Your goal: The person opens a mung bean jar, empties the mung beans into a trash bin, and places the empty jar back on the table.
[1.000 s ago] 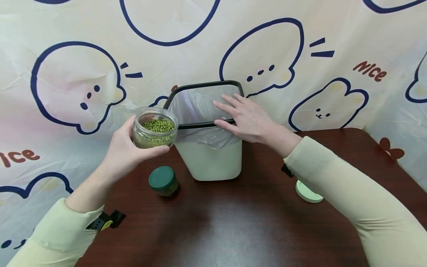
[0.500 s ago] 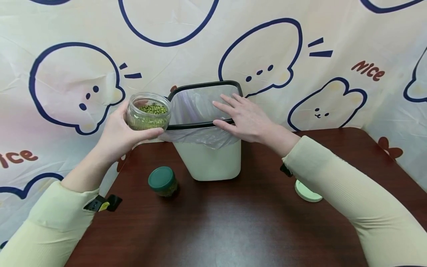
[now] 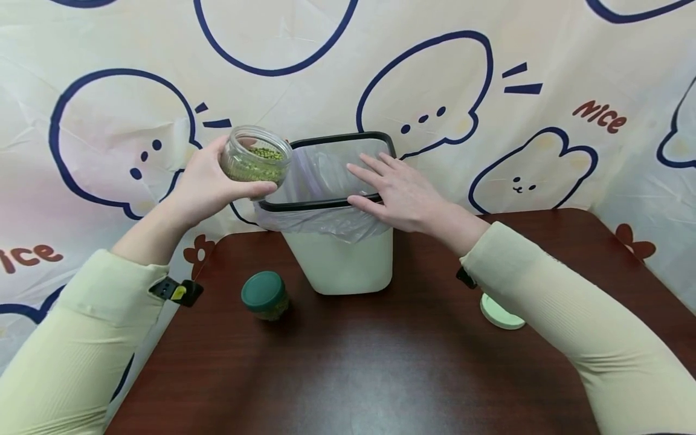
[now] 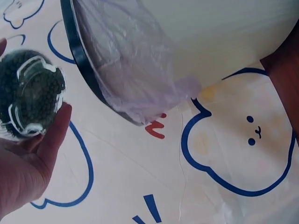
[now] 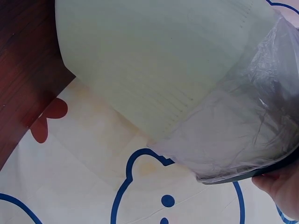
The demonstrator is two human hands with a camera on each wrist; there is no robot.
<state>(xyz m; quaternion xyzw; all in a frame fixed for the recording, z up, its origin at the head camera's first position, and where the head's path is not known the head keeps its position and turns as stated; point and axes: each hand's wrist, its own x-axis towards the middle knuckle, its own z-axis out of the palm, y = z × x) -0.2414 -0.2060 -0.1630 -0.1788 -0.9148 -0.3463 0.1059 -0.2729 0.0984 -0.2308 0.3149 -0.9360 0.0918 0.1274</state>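
My left hand (image 3: 202, 184) grips an open clear jar (image 3: 247, 172) of small green beans (image 3: 266, 153), apparently mung beans. The jar leans slightly right, at the left end of a pale bin (image 3: 348, 260). Seen from below in the left wrist view, the jar base (image 4: 37, 95) is apart from the bin's dark rim (image 4: 84, 65). My right hand (image 3: 405, 193) has its fingers spread over the bin's right side, the thumb at the front rim. A thin plastic bag (image 3: 315, 172) lines the bin and folds over its edge. The right wrist view shows only part of that hand (image 5: 282, 191).
On the brown table (image 3: 348, 362), a small jar with a dark green lid (image 3: 264, 295) stands left of the bin's base. A pale green lid (image 3: 501, 313) lies at the right, partly behind my sleeve. A patterned sheet (image 3: 304, 96) hangs close behind the bin.
My left hand has raised the bean jar, first up and leftward, then up and right toward the bin. The jar now leans further right. My right hand has stayed in place.
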